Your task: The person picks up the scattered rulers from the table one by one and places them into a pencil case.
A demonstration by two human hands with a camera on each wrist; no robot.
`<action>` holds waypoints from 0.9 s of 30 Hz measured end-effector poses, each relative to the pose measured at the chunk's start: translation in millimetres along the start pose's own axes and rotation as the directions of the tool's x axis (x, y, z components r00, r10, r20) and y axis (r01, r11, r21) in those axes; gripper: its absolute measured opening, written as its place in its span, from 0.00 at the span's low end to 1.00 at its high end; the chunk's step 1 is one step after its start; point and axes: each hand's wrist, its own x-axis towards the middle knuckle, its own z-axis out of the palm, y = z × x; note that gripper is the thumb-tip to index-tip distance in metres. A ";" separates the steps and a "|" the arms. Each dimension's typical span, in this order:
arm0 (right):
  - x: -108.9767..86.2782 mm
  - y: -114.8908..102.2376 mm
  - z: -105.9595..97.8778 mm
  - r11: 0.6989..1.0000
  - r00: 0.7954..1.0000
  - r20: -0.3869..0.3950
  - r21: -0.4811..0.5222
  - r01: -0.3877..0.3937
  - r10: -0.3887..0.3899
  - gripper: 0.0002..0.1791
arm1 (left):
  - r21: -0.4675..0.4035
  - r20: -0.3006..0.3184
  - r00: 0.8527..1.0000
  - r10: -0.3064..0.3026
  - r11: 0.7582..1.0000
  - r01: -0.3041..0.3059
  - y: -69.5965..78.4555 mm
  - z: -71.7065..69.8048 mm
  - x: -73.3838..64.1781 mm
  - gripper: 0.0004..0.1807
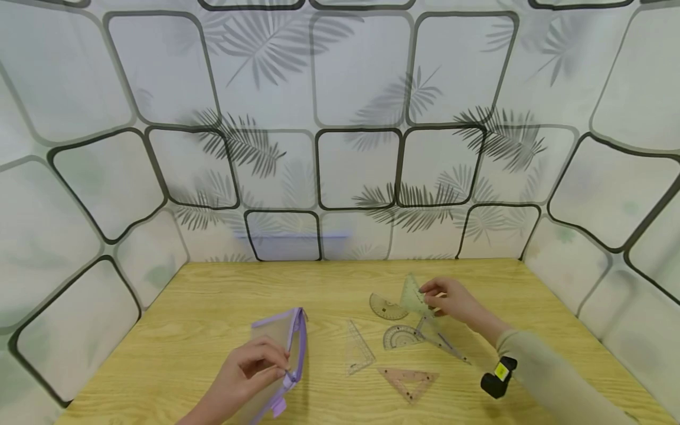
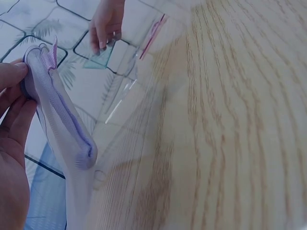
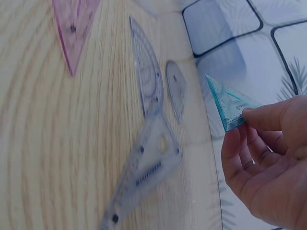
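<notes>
1. Head view: the left hand (image 1: pixel 254 369), lower left of centre, pinches the edge of the purple-trimmed pouch (image 1: pixel 276 330) between thumb and fingers; the pouch stands tilted, its zipped mouth turned towards the right of the frame

2. The right hand (image 1: pixel 448 301), right of centre, pinches the green set square (image 1: pixel 412 295) by one edge; in the right wrist view the thumb lies on its face with the fingers behind, and it looks raised off the table (image 1: pixel 212 307)

3. The step in hand seems to be bringing the set square to the pouch, so spread the mouth wider first; only a narrow gap shows between its purple edges

4. Turn a slim corner towards that gap, as a broad side would probably catch on the zip

5. Carry it high over the upper protractor (image 1: pixel 388 307) and the clear set square (image 1: pixel 358 348), which lie between it and the pouch

6. Pinch lightly: thin plastic may pivot under the thumb

7. Mind the sleeve over the long set square (image 1: pixel 443 342), which touches the lower protractor (image 1: pixel 402 336); the pink set square (image 1: pixel 409 375), bottom centre, lies apart
</notes>
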 end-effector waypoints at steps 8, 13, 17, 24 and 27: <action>-2.7 -17.6 16.6 0.995 0.998 0.048 0.100 -0.033 0.028 0.17 | 0.028 0.004 1.000 0.012 1.000 -0.012 0.9 2.7 3.0 0.10; -1.6 -24.6 27.4 0.985 0.996 0.074 0.162 -0.068 0.057 0.17 | 0.012 0.018 1.000 0.018 1.000 -0.018 0.8 4.1 3.5 0.12; -0.7 -29.7 33.5 0.975 0.992 0.104 0.207 -0.086 0.066 0.18 | 0.021 0.038 0.999 0.034 0.999 -0.035 1.3 5.5 4.2 0.13; -2.6 -40.9 42.9 0.963 0.985 0.152 0.246 -0.114 0.078 0.20 | 0.056 0.060 0.998 0.037 0.998 -0.041 2.3 6.2 6.0 0.11; -3.9 -45.9 46.5 0.956 0.979 0.187 0.265 -0.124 0.075 0.21 | 0.054 0.066 0.997 0.049 0.997 -0.053 2.4 6.3 6.8 0.13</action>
